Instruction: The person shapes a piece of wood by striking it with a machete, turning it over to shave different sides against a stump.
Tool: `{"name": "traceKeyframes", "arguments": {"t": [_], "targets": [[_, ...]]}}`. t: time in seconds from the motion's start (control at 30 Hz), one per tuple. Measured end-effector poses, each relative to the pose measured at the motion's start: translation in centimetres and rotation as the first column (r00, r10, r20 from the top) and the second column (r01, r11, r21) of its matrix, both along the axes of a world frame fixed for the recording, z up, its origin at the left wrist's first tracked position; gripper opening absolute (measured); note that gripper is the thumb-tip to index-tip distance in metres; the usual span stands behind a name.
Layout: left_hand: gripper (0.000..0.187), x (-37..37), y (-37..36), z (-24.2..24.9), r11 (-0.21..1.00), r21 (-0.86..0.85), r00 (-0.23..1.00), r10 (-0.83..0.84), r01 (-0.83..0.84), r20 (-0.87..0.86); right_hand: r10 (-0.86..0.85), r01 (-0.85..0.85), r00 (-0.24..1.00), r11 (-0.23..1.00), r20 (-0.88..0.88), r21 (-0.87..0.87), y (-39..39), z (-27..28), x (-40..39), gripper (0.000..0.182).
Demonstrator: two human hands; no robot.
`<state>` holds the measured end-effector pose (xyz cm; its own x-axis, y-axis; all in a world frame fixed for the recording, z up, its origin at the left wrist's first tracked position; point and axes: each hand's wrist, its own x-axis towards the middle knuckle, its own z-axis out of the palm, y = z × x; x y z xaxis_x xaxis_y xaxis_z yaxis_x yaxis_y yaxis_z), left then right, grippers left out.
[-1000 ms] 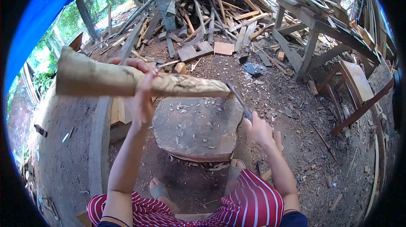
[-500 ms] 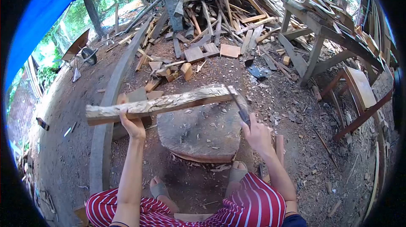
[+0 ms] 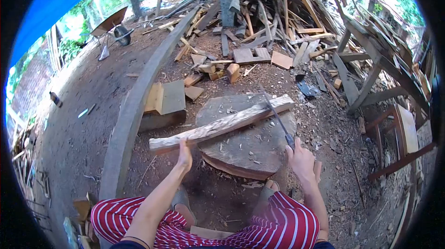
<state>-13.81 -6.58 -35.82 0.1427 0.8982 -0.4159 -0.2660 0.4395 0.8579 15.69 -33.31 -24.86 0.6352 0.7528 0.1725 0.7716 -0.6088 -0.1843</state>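
Note:
My left hand (image 3: pixel 184 157) grips the left part of a long wooden billet (image 3: pixel 218 127) from below. The billet has a rough, pale hewn top and lies aslant over a round chopping block (image 3: pixel 250 151), its right end higher in view. In my right hand (image 3: pixel 302 162) is the dark handle of a machete (image 3: pixel 278 118), my fingers wrapped round it. The slim blade points up and away, crossing over the billet near its right end. Small chips lie scattered on the block.
A long curved beam (image 3: pixel 132 114) runs along the left, with wood blocks (image 3: pixel 172 98) beside it. Beyond are a wood pile (image 3: pixel 264 17) and a wheelbarrow (image 3: pixel 111 24). A timber trestle (image 3: pixel 371 77) and a small wooden frame (image 3: pixel 405 130) stand at right.
The billet has come down toward the block and tilts more steeply, with my left hand lower. The machete blade still crosses its right part. The view has shifted, moving the scene rightward.

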Motion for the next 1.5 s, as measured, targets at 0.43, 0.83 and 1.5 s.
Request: {"name": "traceKeyframes", "arguments": {"t": [0.43,0.83,1.5], "targets": [[0.024,-0.2,-6.9,30.8,0.624,0.489,-0.594,-0.049,0.609,0.803,-0.131,0.146,0.95,0.989,-0.283,0.035,-0.7,-3.0,-0.9,0.041],[0.02,-1.2,-11.0,36.4,0.668,0.694,-0.62,-0.431,0.269,0.656,-0.135,0.157,0.95,0.986,-0.28,0.057,-0.7,-3.4,-1.0,0.038],[0.018,0.3,-7.5,39.3,0.265,0.942,-0.517,-0.787,0.206,0.335,-0.138,0.159,0.955,0.986,-0.261,0.059,-1.0,-3.9,-1.0,0.044]]}}
